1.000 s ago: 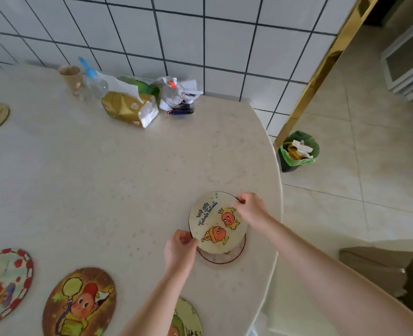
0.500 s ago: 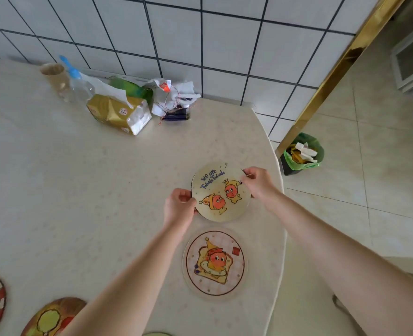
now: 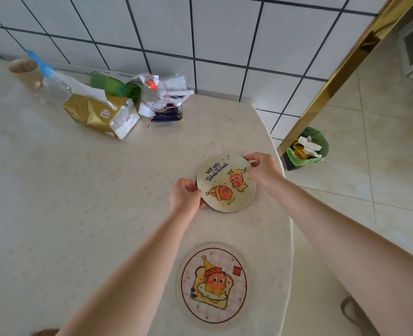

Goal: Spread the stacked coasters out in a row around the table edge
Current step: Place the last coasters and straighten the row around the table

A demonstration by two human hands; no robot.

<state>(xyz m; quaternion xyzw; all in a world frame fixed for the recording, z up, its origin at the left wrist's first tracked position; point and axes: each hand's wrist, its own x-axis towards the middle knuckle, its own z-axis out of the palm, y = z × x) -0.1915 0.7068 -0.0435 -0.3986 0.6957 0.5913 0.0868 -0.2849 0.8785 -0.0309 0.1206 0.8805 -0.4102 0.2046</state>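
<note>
- Head view: left hand [image 3: 185,197] pinches the left rim of a round yellow coaster [image 3: 226,184], thumb on top, fingers curled under the edge.
- Right hand [image 3: 263,169] grips the same coaster at its upper-right rim, fingertips [image 3: 250,159] closed on the edge.
- Cannot tell whether the coaster is flat on the table [image 3: 79,202] or just above it; it sits near the table's right edge, nearest side close to the lip.
- Second coaster [image 3: 214,284], pinkish with a red ring, lies flat nearer the camera, well apart from the held one, also close to the right edge.
- Table edge curves down the right side of the frame; the far right corner meets the tiled wall [image 3: 200,32].
- Open tabletop: wide bare stretch left of both coasters, and a bare strip between the held coaster and the far corner.
- Clutter along the wall at far left: paper cup [image 3: 26,71], clear bottle [image 3: 52,86] with blue cap, gold tissue pack [image 3: 98,115], green item [image 3: 114,84], white wrapper bundle with red-white string [image 3: 161,93] on a dark box.
- Off the table, right: gold post [image 3: 334,86], green-lined bin [image 3: 305,149] on tile floor just beside its base.
- Writing: held coaster reads "we are" in blue, with a second cursive line under it that I can't read reliably; two orange cartoon figures below.
- Near coaster: orange figure on toast, small red stamp at upper right, unreadable.
- Tissue pack: round red-and-white label, characters too small to read.
</note>
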